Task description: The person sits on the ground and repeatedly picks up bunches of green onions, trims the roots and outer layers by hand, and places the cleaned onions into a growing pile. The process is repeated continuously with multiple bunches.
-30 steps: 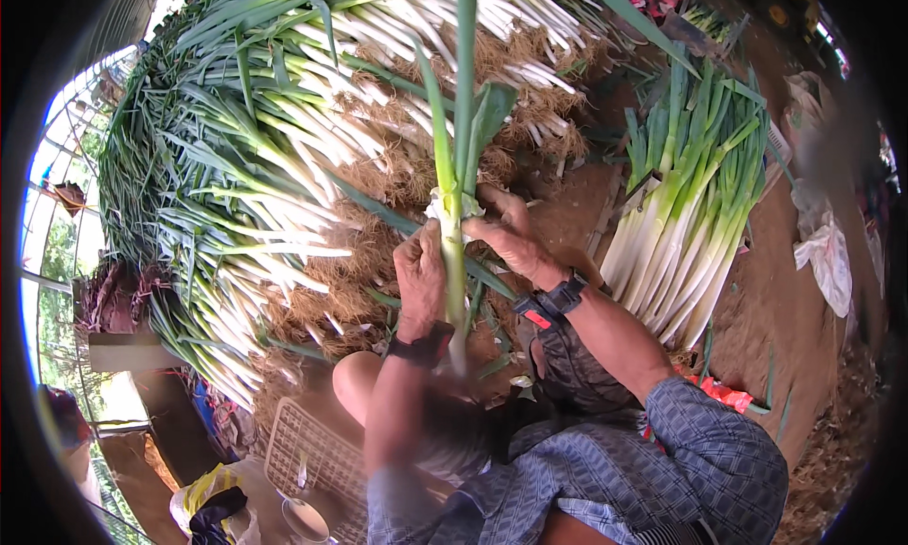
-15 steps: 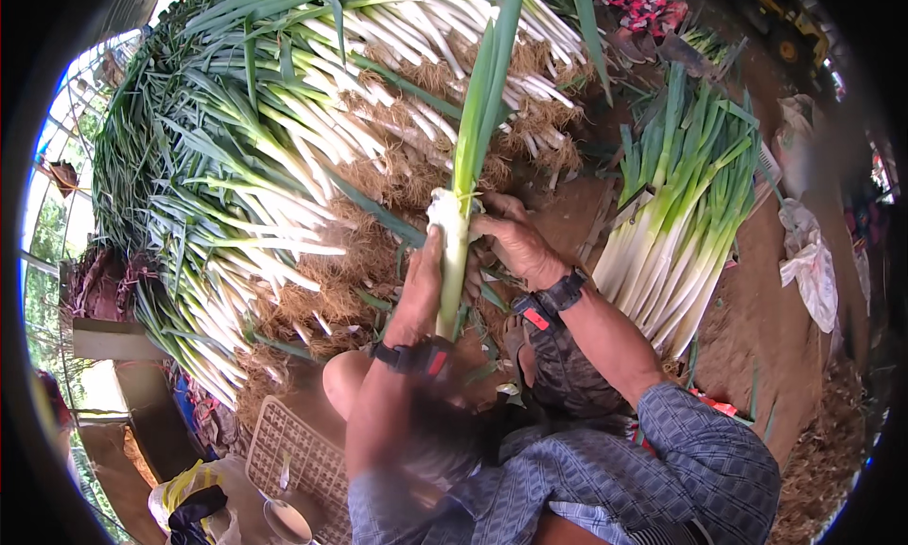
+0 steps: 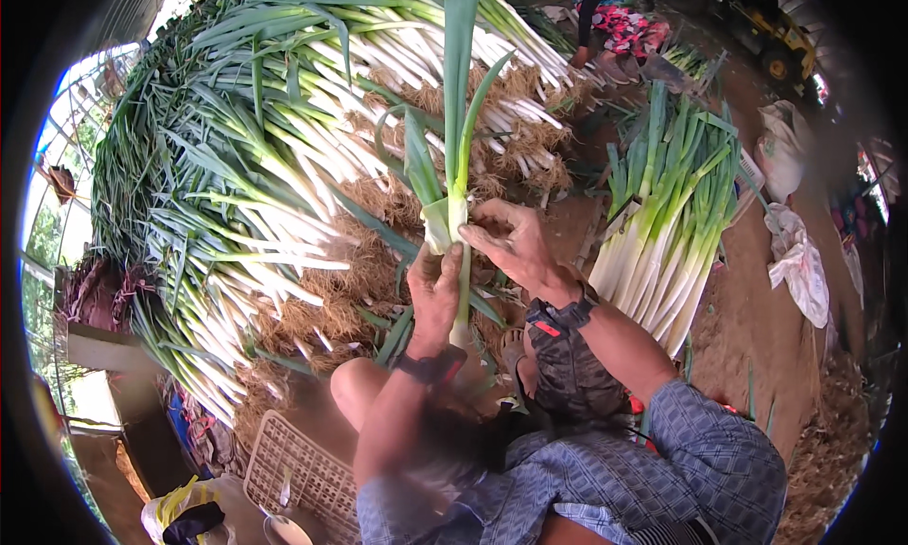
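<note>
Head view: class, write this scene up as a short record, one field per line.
Held item: long green-and-white stalk with leafy top, roughly upright
Left hand: bare, pinching the stalk below its leaves
Right hand: bare, thumb at the stalk's right edge
Left side: large heap of green-and-white stalks with shaggy brown roots
Right side: bunch of green-and-white stalks with bare white ends
Lower left: beige plastic lattice crate

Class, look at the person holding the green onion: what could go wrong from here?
First, an outer leaf bends away from the green onion just above the left hand, so it might tear unevenly if pulled. Second, the right forearm looks close to the bundle of pale-stemmed green onions, though depth is hard to judge; it could knock them.
</note>
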Demonstrator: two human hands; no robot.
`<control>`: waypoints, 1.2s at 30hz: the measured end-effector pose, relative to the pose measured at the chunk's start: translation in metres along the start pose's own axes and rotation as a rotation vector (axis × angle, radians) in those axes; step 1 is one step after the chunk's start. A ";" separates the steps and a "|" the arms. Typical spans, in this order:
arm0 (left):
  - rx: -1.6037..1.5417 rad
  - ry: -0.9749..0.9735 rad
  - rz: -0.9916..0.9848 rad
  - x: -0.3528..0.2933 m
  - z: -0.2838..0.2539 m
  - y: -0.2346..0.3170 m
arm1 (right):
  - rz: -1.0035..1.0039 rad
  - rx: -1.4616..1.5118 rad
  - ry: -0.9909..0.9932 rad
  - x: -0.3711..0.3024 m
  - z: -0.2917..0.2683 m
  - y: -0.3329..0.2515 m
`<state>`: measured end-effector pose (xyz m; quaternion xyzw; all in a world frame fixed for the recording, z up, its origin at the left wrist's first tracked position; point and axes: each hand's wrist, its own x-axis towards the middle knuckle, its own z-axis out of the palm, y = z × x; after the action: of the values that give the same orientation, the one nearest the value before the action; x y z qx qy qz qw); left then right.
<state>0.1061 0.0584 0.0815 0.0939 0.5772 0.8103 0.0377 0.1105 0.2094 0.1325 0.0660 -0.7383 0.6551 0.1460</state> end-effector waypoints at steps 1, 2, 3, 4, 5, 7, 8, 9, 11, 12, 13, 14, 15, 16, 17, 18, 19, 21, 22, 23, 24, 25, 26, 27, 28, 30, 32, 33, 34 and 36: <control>-0.015 0.008 0.014 -0.001 0.002 0.002 | -0.017 -0.028 -0.011 0.002 -0.001 0.000; -0.030 0.016 0.028 -0.003 0.004 0.006 | -0.034 -0.057 -0.022 0.002 -0.001 -0.001; -0.046 0.024 0.042 -0.004 0.005 0.008 | -0.059 -0.105 -0.024 0.002 -0.002 -0.003; -0.046 0.023 0.059 -0.005 0.002 0.005 | -0.084 -0.150 -0.032 0.002 -0.001 -0.007; -0.046 0.023 0.075 -0.006 -0.001 0.001 | -0.110 -0.195 -0.039 0.001 0.001 -0.010; -0.030 0.023 0.093 -0.007 -0.004 -0.001 | -0.124 -0.177 -0.035 0.002 0.004 -0.008; -0.014 0.023 0.095 -0.008 -0.004 -0.001 | -0.130 -0.169 -0.031 0.002 0.005 -0.007; 0.002 0.024 0.097 -0.008 -0.003 -0.001 | -0.122 -0.146 -0.029 0.002 0.005 -0.006; 0.005 0.019 0.110 -0.008 -0.005 -0.002 | -0.105 -0.101 -0.027 0.002 0.008 -0.007; 0.006 0.016 0.116 -0.008 -0.005 -0.003 | -0.110 -0.098 -0.042 0.001 0.009 -0.006; 0.010 0.018 0.129 -0.009 -0.004 -0.002 | -0.113 -0.097 -0.054 0.001 0.010 -0.006; 0.014 0.020 0.142 -0.010 -0.003 -0.001 | -0.116 -0.096 -0.067 0.001 0.011 -0.007; 0.018 0.022 0.154 -0.010 -0.001 0.000 | -0.151 -0.132 -0.101 -0.001 0.010 -0.008; 0.030 0.014 0.170 -0.010 -0.001 -0.001 | -0.187 -0.165 -0.138 -0.004 0.012 -0.017; 0.041 0.005 0.185 -0.010 -0.002 -0.002 | -0.223 -0.198 -0.175 -0.005 0.014 -0.022; 0.053 -0.003 0.200 -0.010 -0.002 -0.002 | -0.307 -0.229 -0.163 -0.004 0.014 -0.022; 0.015 -0.015 0.166 -0.010 -0.003 0.000 | -0.391 -0.263 -0.146 -0.003 0.013 -0.023; -0.007 0.004 0.136 -0.007 -0.005 -0.004 | -0.505 -0.262 -0.063 -0.002 0.017 -0.025; -0.018 0.019 0.120 -0.006 -0.008 -0.007 | -0.487 -0.246 -0.070 -0.002 0.021 -0.025; 0.012 0.022 0.195 -0.004 -0.012 -0.010 | -0.469 -0.230 -0.079 -0.003 0.023 -0.024; 0.006 0.036 0.187 -0.004 -0.013 -0.013 | -0.452 -0.212 -0.088 -0.005 0.025 -0.024; -0.002 0.051 0.179 -0.003 -0.011 -0.011 | -0.365 -0.094 -0.083 -0.009 0.026 -0.017; -0.010 0.067 0.171 -0.001 -0.008 -0.009 | -0.284 -0.047 -0.044 -0.013 0.023 -0.011; -0.003 0.122 0.101 0.000 -0.002 -0.008 | -0.203 0.001 -0.006 -0.018 0.017 -0.006; -0.041 0.133 0.007 -0.002 -0.002 -0.006 | -0.121 0.052 0.028 -0.023 0.012 -0.003; -0.087 0.156 -0.032 -0.001 -0.011 -0.014 | -0.003 0.049 -0.004 -0.024 0.006 0.006; -0.083 0.144 -0.078 -0.003 -0.005 -0.007 | 0.039 -0.084 -0.028 -0.022 0.001 0.020; -0.082 0.137 -0.100 -0.004 -0.003 -0.003 | 0.092 -0.061 -0.089 -0.025 0.000 0.029; -0.106 0.146 -0.106 -0.005 -0.002 -0.001 | 0.067 -0.043 -0.100 -0.028 0.006 0.037; -0.154 0.168 -0.112 -0.004 -0.002 0.001 | 0.014 -0.005 -0.128 -0.035 0.022 0.045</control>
<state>0.1096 0.0556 0.0815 -0.0099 0.5189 0.8538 0.0412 0.1278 0.1906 0.0769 0.1023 -0.7481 0.6489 0.0941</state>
